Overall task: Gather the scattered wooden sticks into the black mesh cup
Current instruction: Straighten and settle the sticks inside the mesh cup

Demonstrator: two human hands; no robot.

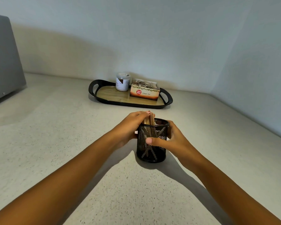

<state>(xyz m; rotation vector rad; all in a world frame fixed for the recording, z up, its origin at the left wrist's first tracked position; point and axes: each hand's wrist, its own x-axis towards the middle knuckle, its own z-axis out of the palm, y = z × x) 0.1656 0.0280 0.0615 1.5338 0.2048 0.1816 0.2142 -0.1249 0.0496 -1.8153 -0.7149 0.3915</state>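
The black mesh cup (151,150) stands upright on the speckled counter, in the middle of the view. My right hand (173,138) wraps its right side, thumb across the front of the mesh. My left hand (133,125) is at the cup's left rim, fingers closed on a bundle of wooden sticks (150,119) whose tops poke above the rim. Their lower parts show through the mesh inside the cup. I see no loose sticks on the counter.
Behind the cup lies a black-rimmed tray (94,86) with a wooden floor, carrying a white jar (122,82) and a ginger tea box (144,92). A grey appliance (5,59) stands at the far left. Walls close the back and right.
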